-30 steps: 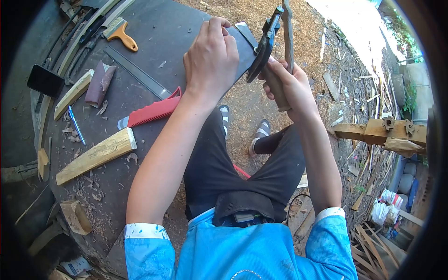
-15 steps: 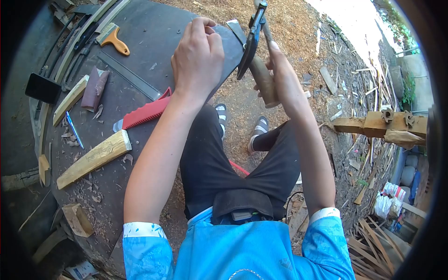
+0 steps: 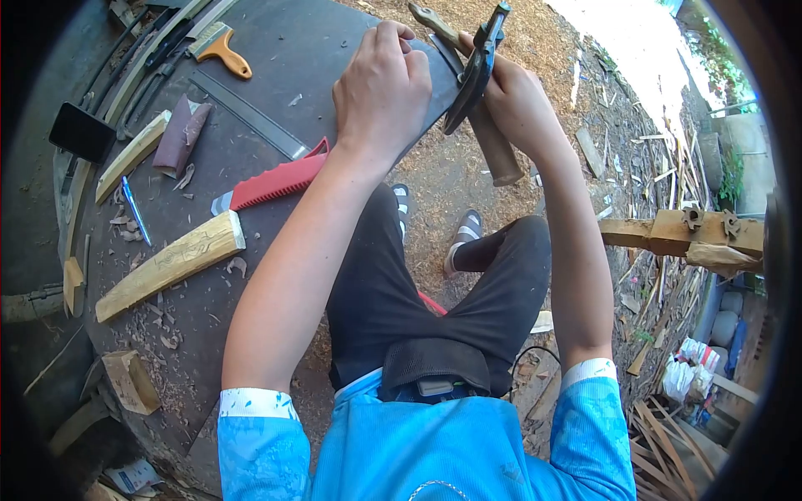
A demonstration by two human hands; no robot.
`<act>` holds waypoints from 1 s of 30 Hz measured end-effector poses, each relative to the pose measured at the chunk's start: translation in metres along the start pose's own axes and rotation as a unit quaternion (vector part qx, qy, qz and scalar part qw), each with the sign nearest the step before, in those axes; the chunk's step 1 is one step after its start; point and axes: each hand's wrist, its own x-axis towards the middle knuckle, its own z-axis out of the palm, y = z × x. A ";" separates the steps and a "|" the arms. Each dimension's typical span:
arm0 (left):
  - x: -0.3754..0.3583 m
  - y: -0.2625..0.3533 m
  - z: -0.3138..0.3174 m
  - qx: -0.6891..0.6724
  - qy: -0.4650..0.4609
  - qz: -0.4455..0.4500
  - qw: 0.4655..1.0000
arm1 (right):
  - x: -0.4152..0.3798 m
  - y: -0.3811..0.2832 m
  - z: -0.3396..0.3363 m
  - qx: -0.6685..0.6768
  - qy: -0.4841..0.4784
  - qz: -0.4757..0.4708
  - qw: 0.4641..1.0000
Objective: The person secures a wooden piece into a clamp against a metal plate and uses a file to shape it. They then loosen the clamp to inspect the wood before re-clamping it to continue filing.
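My left hand (image 3: 384,88) rests over the table's edge at the top centre, its fingers curled; whatever they hold is hidden. To its right, my right hand (image 3: 515,98) is closed round a wooden-handled tool (image 3: 440,27), whose slim handle points up and left. A black metal clamp (image 3: 474,75) stands between the hands at the table's corner, crossing in front of the tool. Below the clamp hangs a thick round wooden piece (image 3: 496,150). A thin metal strip (image 3: 445,55) lies by the corner, beside the clamp.
The dark table (image 3: 284,75) holds a red-handled saw (image 3: 280,182), a metal ruler (image 3: 251,114), an orange-handled brush (image 3: 221,50), sandpaper (image 3: 181,138), a blue pen (image 3: 134,209), a carved wood piece (image 3: 171,265), a wood block (image 3: 130,382) and a phone (image 3: 82,132). A timber beam (image 3: 668,232) juts in at right.
My right hand has moved up along the tool, and the slim handle now tilts further up-left. My left hand, the clamp and the table things appear shifted slightly right in the view.
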 end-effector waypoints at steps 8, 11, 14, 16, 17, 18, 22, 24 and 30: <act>0.000 -0.002 0.001 0.008 0.006 0.016 1.000 | -0.036 -0.013 -0.025 0.009 -0.010 -0.044 0.999; 0.000 -0.002 0.001 0.000 0.003 0.009 1.000 | -0.004 0.002 -0.017 -0.013 -0.057 -0.026 0.998; 0.000 -0.001 0.000 -0.004 -0.001 0.003 1.000 | -0.006 0.012 -0.020 -0.007 -0.053 -0.059 0.997; -0.001 0.000 0.001 0.006 -0.001 0.003 1.000 | -0.042 0.008 -0.030 0.025 0.010 -0.140 0.990; 0.001 0.000 0.000 0.014 0.003 0.002 1.000 | -0.046 0.000 -0.034 0.021 -0.012 -0.096 0.995; 0.002 -0.001 0.000 0.013 0.007 0.003 1.000 | -0.051 -0.009 -0.039 0.015 -0.034 -0.052 0.998; 0.000 0.000 0.001 0.008 0.001 0.009 1.000 | -0.012 0.002 -0.020 0.018 -0.050 -0.026 0.998; -0.001 -0.001 -0.001 0.008 -0.002 0.002 1.000 | 0.012 0.009 -0.011 0.001 -0.082 -0.009 0.997; 0.003 -0.003 0.000 0.016 0.013 0.003 1.000 | -0.051 0.002 -0.024 0.067 0.033 -0.099 0.992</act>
